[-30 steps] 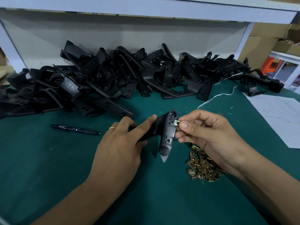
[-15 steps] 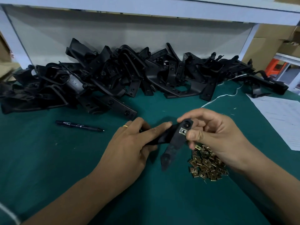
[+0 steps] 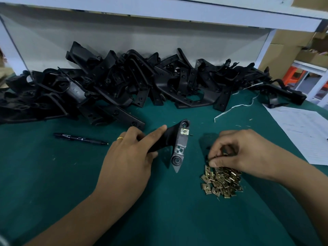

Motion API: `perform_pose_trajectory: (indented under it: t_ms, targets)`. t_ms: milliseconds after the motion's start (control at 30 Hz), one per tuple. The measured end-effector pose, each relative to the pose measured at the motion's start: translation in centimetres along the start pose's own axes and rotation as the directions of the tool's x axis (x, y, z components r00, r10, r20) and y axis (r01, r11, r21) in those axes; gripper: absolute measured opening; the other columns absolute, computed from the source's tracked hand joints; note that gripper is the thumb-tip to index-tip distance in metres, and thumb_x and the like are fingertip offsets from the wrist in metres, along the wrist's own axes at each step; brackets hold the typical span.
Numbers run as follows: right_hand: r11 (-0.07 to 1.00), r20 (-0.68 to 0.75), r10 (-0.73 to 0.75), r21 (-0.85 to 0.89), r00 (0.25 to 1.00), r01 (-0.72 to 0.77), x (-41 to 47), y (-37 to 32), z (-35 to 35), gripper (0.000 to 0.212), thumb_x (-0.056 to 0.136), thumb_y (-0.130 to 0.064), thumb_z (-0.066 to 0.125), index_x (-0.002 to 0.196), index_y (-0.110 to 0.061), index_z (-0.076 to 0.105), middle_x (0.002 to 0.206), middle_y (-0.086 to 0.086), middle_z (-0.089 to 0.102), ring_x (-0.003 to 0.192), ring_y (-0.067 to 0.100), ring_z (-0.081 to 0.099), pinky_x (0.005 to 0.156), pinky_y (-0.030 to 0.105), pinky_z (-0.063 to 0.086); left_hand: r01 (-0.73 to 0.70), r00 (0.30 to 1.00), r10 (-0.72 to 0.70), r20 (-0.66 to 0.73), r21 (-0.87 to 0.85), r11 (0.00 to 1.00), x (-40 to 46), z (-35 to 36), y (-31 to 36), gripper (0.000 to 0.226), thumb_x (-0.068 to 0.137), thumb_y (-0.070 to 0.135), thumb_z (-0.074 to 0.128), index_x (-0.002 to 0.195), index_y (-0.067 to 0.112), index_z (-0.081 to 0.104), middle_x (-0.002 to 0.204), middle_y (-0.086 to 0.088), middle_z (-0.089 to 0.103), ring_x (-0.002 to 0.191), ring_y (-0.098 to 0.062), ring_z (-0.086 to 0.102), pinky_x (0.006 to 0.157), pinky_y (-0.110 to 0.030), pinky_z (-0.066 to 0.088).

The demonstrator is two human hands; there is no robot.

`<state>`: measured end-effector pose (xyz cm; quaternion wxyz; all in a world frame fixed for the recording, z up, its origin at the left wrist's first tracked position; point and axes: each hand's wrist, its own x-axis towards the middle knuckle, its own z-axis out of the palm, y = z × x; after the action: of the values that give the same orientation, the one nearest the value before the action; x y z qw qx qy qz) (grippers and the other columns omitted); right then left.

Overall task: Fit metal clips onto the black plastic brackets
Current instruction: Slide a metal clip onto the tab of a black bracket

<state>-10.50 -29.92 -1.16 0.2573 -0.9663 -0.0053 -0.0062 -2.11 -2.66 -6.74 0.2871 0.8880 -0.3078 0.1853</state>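
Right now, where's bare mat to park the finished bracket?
Free: the mat left of the left hand, below the pen; also the near strip under the clip pile. Crowded: the back, heaped with black brackets; paper sheet far right.

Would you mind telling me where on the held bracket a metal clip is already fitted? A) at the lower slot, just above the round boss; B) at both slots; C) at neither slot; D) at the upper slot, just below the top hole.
D: on the bracket held by the left hand, one metal clip sits just below the top hole, while the lower slot shows bare.
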Motion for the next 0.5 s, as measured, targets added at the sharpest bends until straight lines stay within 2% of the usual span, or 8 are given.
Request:
perform_pose_trajectory:
  t_ms: [100,167,367,500]
  targets:
    - [0.999,0.006,0.014,-0.047,1.000,-0.014,-0.1,0.2,0.1,0.017,0.076,-0.041,0.089,0.085,-0.045,0.075,0.090,-0.022,0.065,0.081,0.005,0.058,0.068,0.016,0.044,0.013,1.000,-0.013,-0.001,0.013,1.000,0.0,-0.1,-0.1,0.069,0.090,0.021,0.075,0.149,0.046,0.047,0.100,0.007,0.050,0.087,-0.015,0.044,0.071,-0.032,0.043]
    - [0.999,0.018,0.006,-0.053,1.000,-0.005,0.0,0.2,0.3,0.016,0.078,-0.038,0.088,0.085,-0.044,0.074,0.091,-0.021,0.064,0.080,0.006,0.058,0.068,0.017,0.045,0.022,1.000,-0.022,0.006,0.011,1.000,0.0,-0.1,0.0,0.069,0.091,0.022,0.074,0.149,0.047,0.046,0.101,0.007,0.050,0.089,-0.015,0.046,0.073,-0.033,0.044]
    - [0.997,0.021,-0.080,0.024,0.997,0.079,-0.1,-0.3,0.9,0.015,0.085,-0.031,0.084,0.086,-0.036,0.070,0.095,-0.015,0.065,0.086,0.008,0.060,0.072,0.018,0.045,0.040,0.999,-0.040,0.021,0.006,0.999,0.0,-0.2,0.0,0.068,0.092,0.023,0.073,0.150,0.047,0.045,0.103,0.006,0.050,0.091,-0.017,0.047,0.075,-0.036,0.047]
    - [0.987,0.016,-0.076,0.145,0.997,0.073,0.0,-0.4,1.0,0.010,0.094,-0.032,0.073,0.096,-0.035,0.063,0.094,-0.012,0.068,0.088,0.009,0.064,0.076,0.026,0.051,0.057,0.998,-0.057,0.033,-0.004,0.998,0.0,-0.2,0.0,0.069,0.094,0.023,0.072,0.150,0.050,0.042,0.104,0.007,0.050,0.094,-0.016,0.047,0.078,-0.036,0.047]
